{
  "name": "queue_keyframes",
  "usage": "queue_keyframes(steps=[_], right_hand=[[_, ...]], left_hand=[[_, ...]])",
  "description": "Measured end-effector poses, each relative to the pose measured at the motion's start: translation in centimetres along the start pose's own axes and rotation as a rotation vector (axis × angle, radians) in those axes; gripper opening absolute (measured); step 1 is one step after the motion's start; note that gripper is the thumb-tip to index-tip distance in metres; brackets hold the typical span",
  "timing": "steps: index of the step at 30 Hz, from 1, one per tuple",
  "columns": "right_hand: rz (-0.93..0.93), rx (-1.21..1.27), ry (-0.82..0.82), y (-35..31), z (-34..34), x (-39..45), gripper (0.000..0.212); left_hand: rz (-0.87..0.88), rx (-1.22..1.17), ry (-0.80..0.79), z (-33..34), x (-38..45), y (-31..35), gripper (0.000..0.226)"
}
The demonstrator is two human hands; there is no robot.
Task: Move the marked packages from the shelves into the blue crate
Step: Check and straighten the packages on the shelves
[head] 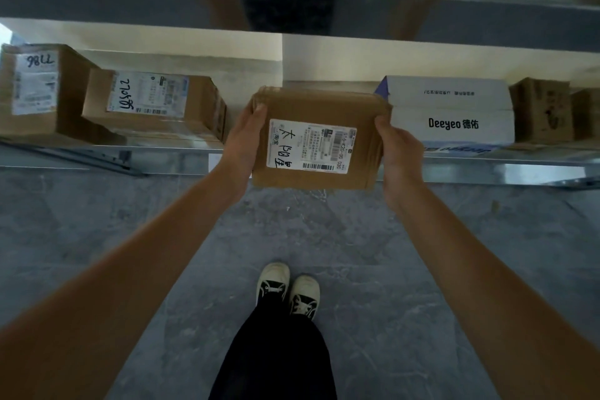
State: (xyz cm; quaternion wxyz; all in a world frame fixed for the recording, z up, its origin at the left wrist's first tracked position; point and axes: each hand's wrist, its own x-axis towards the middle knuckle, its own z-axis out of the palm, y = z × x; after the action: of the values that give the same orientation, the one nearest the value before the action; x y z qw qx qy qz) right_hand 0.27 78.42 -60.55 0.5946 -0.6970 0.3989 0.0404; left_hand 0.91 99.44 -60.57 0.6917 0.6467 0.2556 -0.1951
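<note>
Head view: left hand (pixel 245 136) grips the left edge of the marked package (pixel 319 140), thumb on top, fingers curled under; right hand (pixel 397 146) grips the right edge the same way; both closed around the cardboard, nothing else held. Package is a flat brown box with a white shipping label (pixel 310 146) and handwritten black characters; it sits partly over the front lip of the metal shelf (pixel 168 156), near half hanging out above the floor; can't tell whether the far half rests on the shelf or is lifted.

On the same shelf: labelled carton (pixel 152 104) and taller carton (pixel 39 91) to the left, white Deeyeo box (pixel 451 110) just beside the package on the right, another brown box (pixel 540 110) past it.

Step, as I read it: pick from shelf, mid-pull. Blue crate not in frame; next move calls for clearing the lip, keeping the box level, turning to locate the crate, then lowering it in.
</note>
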Motion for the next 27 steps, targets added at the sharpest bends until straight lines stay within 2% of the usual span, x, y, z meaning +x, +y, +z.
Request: queue_keyframes(steps=[2, 4, 7, 10, 15, 19, 27], right_hand=[[-0.026, -0.008, -0.007, -0.1, 0.3, 0.1, 0.027], [-0.098, -0.051, -0.118, -0.3, 0.6, 0.6, 0.033], [-0.134, -0.206, -0.363, -0.2, 1.8, 1.6, 0.068], [-0.127, -0.370, -0.401, 0.5, 3.1, 2.7, 0.085], [-0.118, -0.426, -0.307, 1.3, 4.4, 3.8, 0.078], [-0.115, -0.434, -0.340, 1.4, 4.3, 4.0, 0.078], [-0.201, -0.393, -0.369, 2.3, 4.1, 4.5, 0.080]], left_hand=[[0.033, 0.024, 0.011, -0.7, 0.7, -0.5, 0.050], [0.054, 0.085, 0.075, -1.4, 1.6, -0.8, 0.064], [0.121, 0.209, 0.124, -1.9, 3.1, -1.3, 0.055], [0.088, 0.233, 0.111, -2.0, 4.8, -1.9, 0.055], [0.077, 0.294, 0.109, -1.1, 6.8, -1.5, 0.050], [0.088, 0.310, 0.108, -1.2, 7.1, -1.8, 0.049], [0.278, 0.555, 0.139, -1.4, 7.3, -2.6, 0.041]])
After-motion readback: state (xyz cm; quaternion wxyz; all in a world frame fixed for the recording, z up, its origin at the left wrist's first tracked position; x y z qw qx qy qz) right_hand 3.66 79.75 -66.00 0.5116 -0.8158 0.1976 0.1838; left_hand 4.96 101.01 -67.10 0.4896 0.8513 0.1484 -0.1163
